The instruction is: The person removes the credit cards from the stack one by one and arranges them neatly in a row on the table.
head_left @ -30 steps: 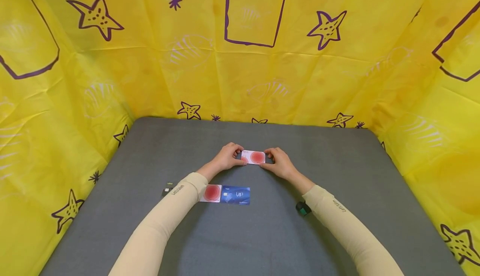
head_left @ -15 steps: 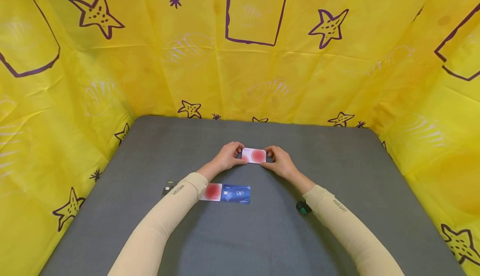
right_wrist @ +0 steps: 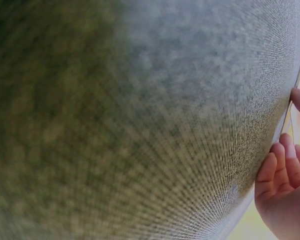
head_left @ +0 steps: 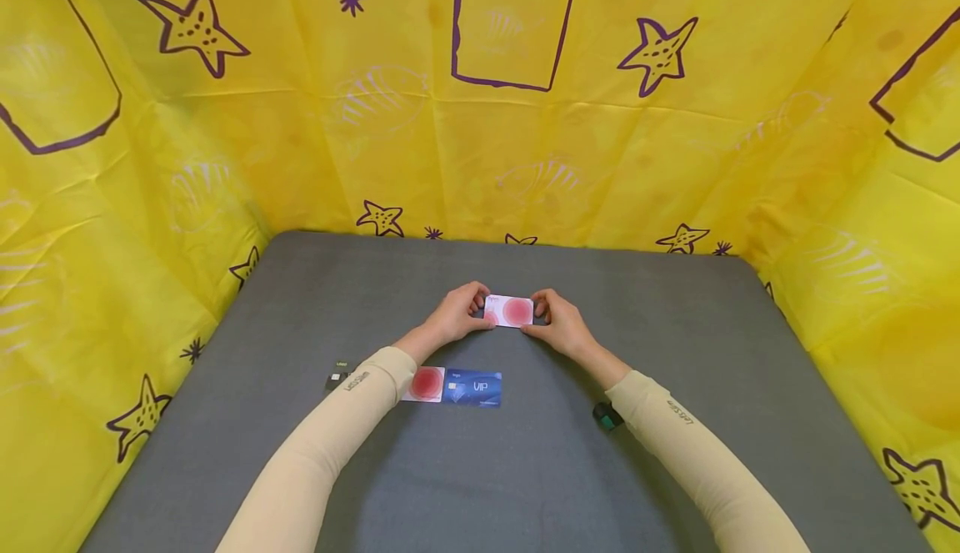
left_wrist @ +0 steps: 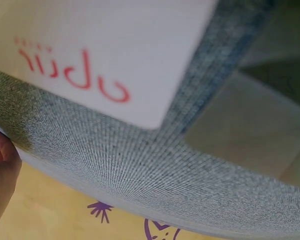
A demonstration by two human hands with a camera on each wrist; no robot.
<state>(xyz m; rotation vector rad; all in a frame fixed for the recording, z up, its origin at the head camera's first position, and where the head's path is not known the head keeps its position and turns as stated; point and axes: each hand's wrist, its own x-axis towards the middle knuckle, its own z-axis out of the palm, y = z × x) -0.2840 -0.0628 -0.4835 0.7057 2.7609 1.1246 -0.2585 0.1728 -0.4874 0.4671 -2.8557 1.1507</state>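
Note:
A white bank-style card with red circles [head_left: 510,311] is held between both hands over the far middle of the table. My left hand [head_left: 453,313] pinches its left end, thumb at the near corner and fingers at the far one. On the opposite end, my right hand [head_left: 561,324] pinches it the same way. How high it sits above the table I cannot tell. Under the left forearm lies a second white card with a red circle [head_left: 427,384], partly covered by the sleeve. Its red lettering shows on the white card [left_wrist: 110,60] in the left wrist view.
Beside that second card, to its right, lies a blue VIP card [head_left: 472,388]. A dark card [head_left: 337,376] sticks out left of the left sleeve. The grey table [head_left: 525,486] is enclosed by yellow cloth walls [head_left: 480,161] with starfish drawings. A dark wrist device [head_left: 607,416] shows below the right cuff.
The far edge of the held card has risen slightly, so its face tips a little more toward the head camera. Both hands keep their pinch. The lying cards stay put.

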